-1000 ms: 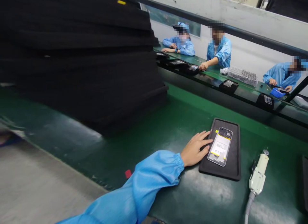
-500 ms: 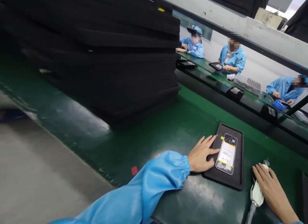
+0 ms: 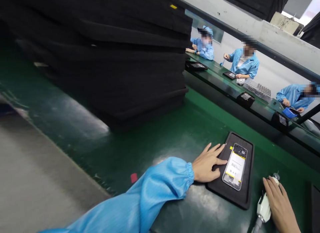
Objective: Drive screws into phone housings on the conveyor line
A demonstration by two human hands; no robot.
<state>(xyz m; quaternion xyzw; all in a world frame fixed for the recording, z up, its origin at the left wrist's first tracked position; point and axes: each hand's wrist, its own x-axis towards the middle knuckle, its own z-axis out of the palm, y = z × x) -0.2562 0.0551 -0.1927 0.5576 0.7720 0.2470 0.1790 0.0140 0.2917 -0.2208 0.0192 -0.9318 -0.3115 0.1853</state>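
A phone [image 3: 235, 167] with its back off, showing a white battery with yellow strips, lies in a black foam tray [image 3: 217, 189] on the green bench. My left hand [image 3: 208, 163] rests on the tray's left edge, fingers spread and holding nothing; its index fingertip is close to the phone's left side. To the right of the tray, my right hand [image 3: 278, 199] lies over a pale electric screwdriver [image 3: 263, 207], fingers on one side and thumb on the other. The screwdriver's tip points away from me, and its grey cable runs toward the bottom edge.
A tall stack of black trays [image 3: 140, 79] stands on the bench at left. A red sticker [image 3: 134, 178] is near the front edge. Another dark tray [image 3: 315, 206] shows at far right. Across a second line [image 3: 215, 71], several co-workers in blue sit with trays and parts.
The view has shifted slightly, so the tray and both hands appear a little lower. Both hands keep their places. A co-worker across the line has raised one hand with a blue item.
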